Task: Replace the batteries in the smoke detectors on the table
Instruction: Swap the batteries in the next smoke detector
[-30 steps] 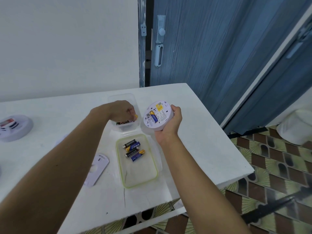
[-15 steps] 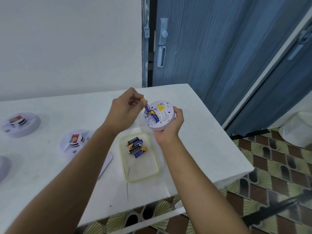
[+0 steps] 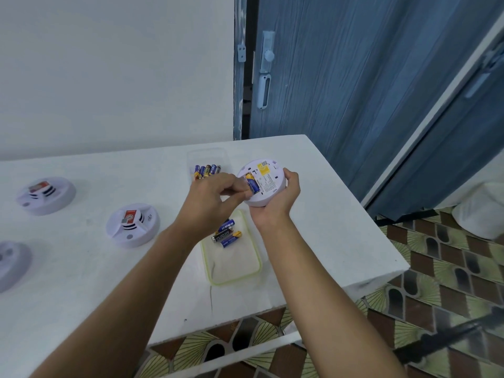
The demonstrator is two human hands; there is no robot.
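Observation:
My right hand [image 3: 281, 196] holds a white round smoke detector [image 3: 266, 181] tilted back-side up above the table. A blue and yellow battery [image 3: 252, 184] lies in its open compartment. My left hand [image 3: 215, 197] has its fingertips pinched at that battery, pressing on it. Beyond my hands, a clear container [image 3: 207, 162] holds several batteries [image 3: 207, 170]. Below them, a green-rimmed tray [image 3: 231, 257] holds three batteries [image 3: 227, 233].
More smoke detectors lie face up on the white table [image 3: 81, 268]: one [image 3: 132, 225] left of my arm, another [image 3: 45, 195] at the far left, a third [image 3: 11, 261] cut by the left edge. The table's right edge drops to patterned floor. A blue door stands behind.
My left hand lifted a battery out of the clear container, carried it to the detector and now presses it into the compartment. The view has shifted slightly right to left.

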